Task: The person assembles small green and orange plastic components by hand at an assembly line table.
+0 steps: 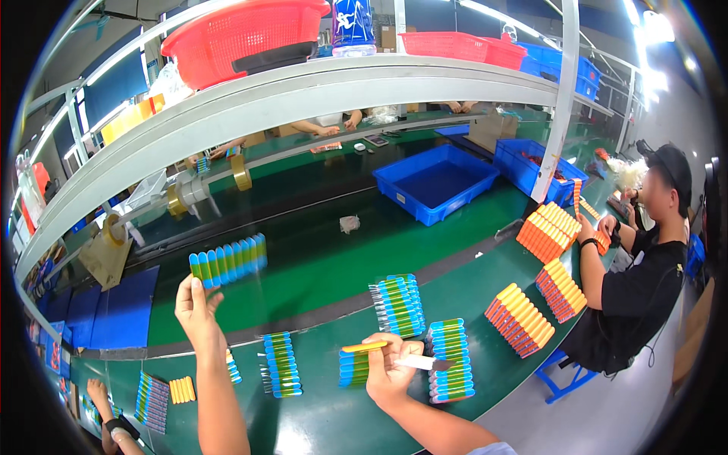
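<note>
My left hand [199, 315] is raised over the edge of the green belt and pinches one end of a flat row of blue-and-green sticks [227, 260]. The row's far end is slightly blurred. Lower and to the right, my right hand [388, 377] is closed around a yellow stick [365, 347] and a white-handled tool with a dark flat end [417, 363]. Whether these two are joined is hidden by the fingers. Under that hand lies a blue-and-green bundle [352, 369]. Similar bundles lie at the left [281, 365], behind [397, 307] and at the right [450, 356].
A blue tray [436, 182] stands on the green belt [303, 250]. At the right, a seated co-worker [641, 265] handles orange strips beside stacked orange-and-yellow bundles [519, 322]. A metal shelf [341, 83] with red baskets [243, 38] spans overhead. Another person's hand [98, 396] is at lower left.
</note>
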Motion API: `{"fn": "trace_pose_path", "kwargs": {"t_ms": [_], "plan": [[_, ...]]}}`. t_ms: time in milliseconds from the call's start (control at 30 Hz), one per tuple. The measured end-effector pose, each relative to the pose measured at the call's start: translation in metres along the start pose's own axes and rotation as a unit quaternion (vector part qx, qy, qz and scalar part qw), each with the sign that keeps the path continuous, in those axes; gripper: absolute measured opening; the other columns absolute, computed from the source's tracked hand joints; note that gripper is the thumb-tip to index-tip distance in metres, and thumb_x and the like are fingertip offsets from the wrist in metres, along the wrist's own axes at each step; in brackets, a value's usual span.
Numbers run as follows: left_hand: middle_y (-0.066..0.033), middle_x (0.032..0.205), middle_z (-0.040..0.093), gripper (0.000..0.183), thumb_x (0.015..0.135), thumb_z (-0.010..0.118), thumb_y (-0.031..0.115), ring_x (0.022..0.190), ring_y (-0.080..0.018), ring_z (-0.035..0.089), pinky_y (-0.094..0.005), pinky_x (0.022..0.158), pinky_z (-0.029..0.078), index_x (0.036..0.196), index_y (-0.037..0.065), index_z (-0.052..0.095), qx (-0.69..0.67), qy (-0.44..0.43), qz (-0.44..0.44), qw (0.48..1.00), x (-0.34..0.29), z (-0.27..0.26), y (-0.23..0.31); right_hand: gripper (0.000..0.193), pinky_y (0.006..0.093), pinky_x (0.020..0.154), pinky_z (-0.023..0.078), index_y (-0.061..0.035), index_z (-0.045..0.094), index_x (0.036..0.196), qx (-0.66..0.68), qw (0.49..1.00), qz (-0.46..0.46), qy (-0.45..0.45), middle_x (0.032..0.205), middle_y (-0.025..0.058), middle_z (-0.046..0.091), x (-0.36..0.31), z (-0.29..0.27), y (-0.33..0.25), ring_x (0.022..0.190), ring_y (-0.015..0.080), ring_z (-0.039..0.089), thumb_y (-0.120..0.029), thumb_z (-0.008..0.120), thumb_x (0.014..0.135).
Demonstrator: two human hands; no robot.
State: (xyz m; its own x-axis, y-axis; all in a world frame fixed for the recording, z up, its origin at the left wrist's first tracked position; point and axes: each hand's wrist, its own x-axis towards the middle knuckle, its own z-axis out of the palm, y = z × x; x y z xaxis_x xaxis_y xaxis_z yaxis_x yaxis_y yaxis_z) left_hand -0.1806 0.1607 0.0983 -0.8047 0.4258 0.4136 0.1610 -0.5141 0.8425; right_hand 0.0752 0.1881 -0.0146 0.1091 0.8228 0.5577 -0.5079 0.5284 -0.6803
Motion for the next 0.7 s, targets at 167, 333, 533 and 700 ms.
{"fn": "trace_pose_path", "kwargs": {"t_ms": [167,333,533,700], "plan": [[-0.0094,0.086,0.072,0.012,0.092,0.069,0.01,0.076,-0.0128,0.065,-0.029,0.07,0.053,0.096,0.0,0.074,0.245,-0.41,-0.015,0.878,-0.05,0.008,0.025,0.048,0.0235,0.068,0.051,-0.0098,0.019,0.101,-0.051,0.995,0.034,-0.073,0.101,0.0226,0.06,-0.014,-0.005,-0.001,0.08,0.0133,0.06,0.011,0.061,0.09],[-0.0084,0.091,0.074,0.018,0.095,0.067,0.012,0.076,-0.0146,0.066,-0.0299,0.065,0.051,0.108,0.003,0.075,0.263,-0.568,-0.034,0.779,-0.076,0.02,0.027,0.051,0.0216,0.064,0.047,-0.0092,0.02,0.101,-0.073,0.989,0.006,-0.13,0.099,0.0192,0.06,-0.012,-0.002,-0.007,0.076,0.0091,0.057,0.007,0.067,0.09],[-0.0083,0.099,0.07,0.028,0.103,0.059,0.018,0.08,-0.0126,0.067,-0.0273,0.068,0.054,0.121,-0.001,0.069,0.162,-0.629,-0.193,0.735,-0.076,0.014,0.03,0.05,0.0207,0.056,0.048,-0.006,0.025,0.102,-0.087,0.99,-0.023,-0.112,0.098,0.0189,0.061,-0.015,-0.007,0.005,0.077,0.0092,0.063,0.006,0.072,0.088],[-0.0093,0.102,0.07,0.027,0.103,0.058,0.015,0.081,-0.0132,0.068,-0.0276,0.069,0.057,0.12,-0.002,0.069,0.138,-0.618,-0.215,0.744,-0.067,0.006,0.025,0.051,0.0231,0.058,0.05,-0.0065,0.025,0.102,-0.091,0.984,-0.025,-0.154,0.1,0.0209,0.06,-0.012,-0.009,0.0,0.08,0.0105,0.063,0.007,0.071,0.087]]}}
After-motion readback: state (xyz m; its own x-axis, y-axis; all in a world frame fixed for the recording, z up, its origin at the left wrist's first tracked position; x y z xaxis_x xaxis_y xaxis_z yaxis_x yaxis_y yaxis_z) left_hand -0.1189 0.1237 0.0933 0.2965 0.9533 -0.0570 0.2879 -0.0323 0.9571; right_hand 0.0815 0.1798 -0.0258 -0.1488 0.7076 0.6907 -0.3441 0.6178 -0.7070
